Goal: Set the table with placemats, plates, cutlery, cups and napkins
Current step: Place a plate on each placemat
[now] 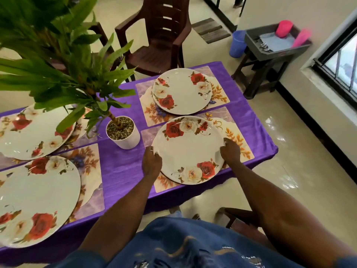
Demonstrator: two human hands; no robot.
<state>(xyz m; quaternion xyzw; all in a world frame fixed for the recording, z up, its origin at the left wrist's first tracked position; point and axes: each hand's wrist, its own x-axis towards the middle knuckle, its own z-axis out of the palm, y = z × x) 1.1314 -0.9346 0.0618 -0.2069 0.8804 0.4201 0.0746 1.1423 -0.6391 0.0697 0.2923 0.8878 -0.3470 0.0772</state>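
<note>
The left hand pinches the near-left rim of a rose-printed plate, fingers curled over the edge, while the right hand grips the opposite rim the same way. The plate sits on, or just above, the near-right placemat at the corner of the purple-clothed table; contact cannot be told. It looks stiff, glossy and likely slippery, possibly breakable, so two opposed rim holds suit it. Being round, it has no long axis; it lies flat, face up, one rose cluster towards the potted plant, the other towards the person. Three other plates already rest on mats; pink cups wait in a tray beyond the table.
</note>
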